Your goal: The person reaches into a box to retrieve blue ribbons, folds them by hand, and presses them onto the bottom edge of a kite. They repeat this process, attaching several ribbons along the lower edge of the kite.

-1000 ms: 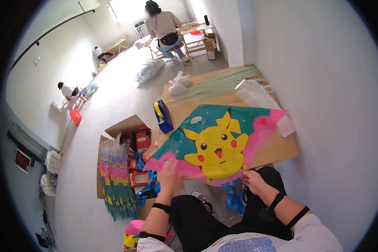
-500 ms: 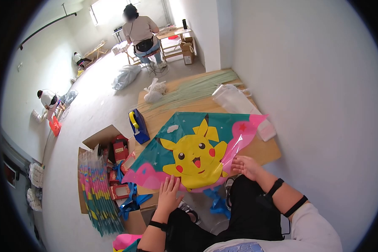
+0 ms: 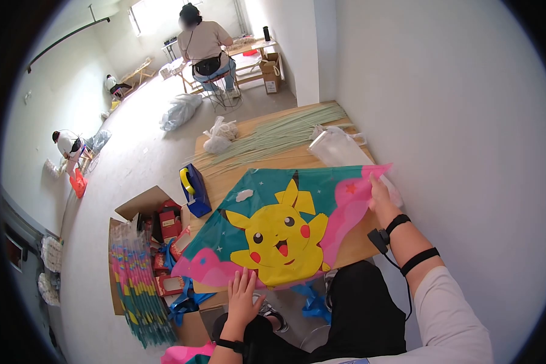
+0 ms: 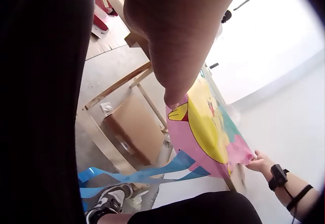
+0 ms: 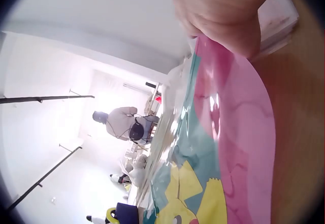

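Observation:
A kite sheet [image 3: 278, 242] with a yellow cartoon figure on teal and pink lies across the table in the head view. My right hand [image 3: 380, 197] pinches its right-hand pink corner between thumb and fingers. In the right wrist view, that pink corner [image 5: 213, 61] runs up under the hand. My left hand [image 3: 242, 298] rests on the near edge with fingers fairly straight, just below the yellow figure. Blue ribbon tails [image 4: 147, 176] hang below the kite in the left wrist view.
A wooden table [image 3: 355, 239] carries thin pale sticks [image 3: 285, 130], a blue tape dispenser [image 3: 194, 191], white string [image 3: 220, 134] and clear plastic bags [image 3: 337, 145]. Packed kites [image 3: 141, 279] and red boxes [image 3: 168, 224] fill a carton at left. A wall borders the right; several people sit farther off.
My right hand has moved from the near edge up to the right corner and taken hold of it. The left hand has come to rest on the near edge with fingers extended.

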Demonstrator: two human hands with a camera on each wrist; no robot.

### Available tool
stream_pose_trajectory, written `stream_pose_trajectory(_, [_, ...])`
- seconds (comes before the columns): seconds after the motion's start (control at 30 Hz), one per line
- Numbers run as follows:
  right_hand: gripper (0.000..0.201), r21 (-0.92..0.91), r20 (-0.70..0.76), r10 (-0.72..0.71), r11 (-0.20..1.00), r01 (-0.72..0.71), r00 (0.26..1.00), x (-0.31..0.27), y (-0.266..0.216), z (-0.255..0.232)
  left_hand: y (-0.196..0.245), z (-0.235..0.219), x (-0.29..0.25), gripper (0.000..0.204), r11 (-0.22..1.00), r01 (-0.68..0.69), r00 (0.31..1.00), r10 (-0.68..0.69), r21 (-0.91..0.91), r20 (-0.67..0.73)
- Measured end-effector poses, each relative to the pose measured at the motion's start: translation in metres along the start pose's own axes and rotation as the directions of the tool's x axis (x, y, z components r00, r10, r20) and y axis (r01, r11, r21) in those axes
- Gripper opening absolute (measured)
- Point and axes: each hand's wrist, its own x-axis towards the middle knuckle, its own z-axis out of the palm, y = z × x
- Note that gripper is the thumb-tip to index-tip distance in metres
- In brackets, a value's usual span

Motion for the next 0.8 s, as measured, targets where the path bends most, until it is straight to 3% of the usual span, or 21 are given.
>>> stream_pose_trajectory(0.07, [0.036, 0.196, 0.175, -0.065, 0.980, 0.030, 0.982, 0.041, 0.013, -0.008, 0.006, -0.002, -0.001, 0.085, 1.000, 0.015, 1.000, -0.015, 0.000, 0.016])
stream_pose_trajectory(0.2, [0.028, 0.224, 0.236, -0.209, 0.962, 0.156, 0.949, 0.031, -0.010, 0.004, 0.011, -0.001, -0.001, 0.085, 0.999, 0.040, 0.999, -0.039, -0.021, 0.036])
stream_pose_trajectory(0.27, [0.023, 0.046, 0.325, -0.249, 0.968, 0.248, 0.912, 0.042, -0.029, 0.007, 0.016, -0.003, 0.002, 0.085, 0.999, 0.037, 0.998, -0.037, -0.006, 0.045])
stream_pose_trajectory(0.5, [0.025, -0.053, 0.387, -0.226, 0.962, 0.266, 0.894, 0.074, -0.104, 0.047, 0.050, 0.016, 0.024, 0.083, 0.998, -0.045, 0.999, 0.044, 0.050, 0.023])
stream_pose_trajectory(0.57, [0.033, -0.304, 0.370, -0.297, 0.857, 0.417, 0.880, 0.089, -0.108, 0.051, 0.061, 0.020, 0.030, 0.085, 0.998, -0.049, 0.999, 0.049, 0.040, 0.001])
stream_pose_trajectory(0.6, [0.033, -0.304, 0.387, -0.285, 0.858, 0.413, 0.877, 0.079, -0.103, 0.059, 0.061, 0.023, 0.032, 0.085, 0.999, -0.029, 1.000, 0.029, 0.042, -0.002])
stream_pose_trajectory(0.63, [0.040, -0.488, 0.292, -0.448, 0.690, 0.534, 0.845, 0.066, -0.105, 0.062, 0.065, 0.026, 0.036, 0.085, 0.998, -0.030, 0.999, 0.031, 0.047, -0.016])
stream_pose_trajectory(0.67, [0.047, -0.656, 0.236, -0.607, 0.477, 0.585, 0.759, 0.052, -0.101, 0.068, 0.066, 0.028, 0.036, 0.086, 0.998, -0.024, 0.999, 0.026, 0.052, -0.030])
stream_pose_trajectory(0.7, [0.047, -0.647, 0.265, -0.592, 0.476, 0.596, 0.761, 0.046, -0.091, 0.067, 0.067, 0.027, 0.036, 0.085, 0.998, -0.020, 0.999, 0.022, 0.052, -0.026])
stream_pose_trajectory(0.77, [0.056, -0.446, 0.477, -0.657, 0.391, 0.805, 0.584, 0.040, -0.063, 0.054, 0.063, 0.024, 0.037, 0.085, 0.999, -0.017, 0.999, 0.018, 0.039, -0.031])
stream_pose_trajectory(0.8, [0.056, -0.412, 0.631, -0.475, 0.464, 0.784, 0.613, 0.011, -0.055, 0.048, 0.061, 0.024, 0.037, 0.084, 0.998, -0.059, 0.998, 0.060, 0.022, -0.035])
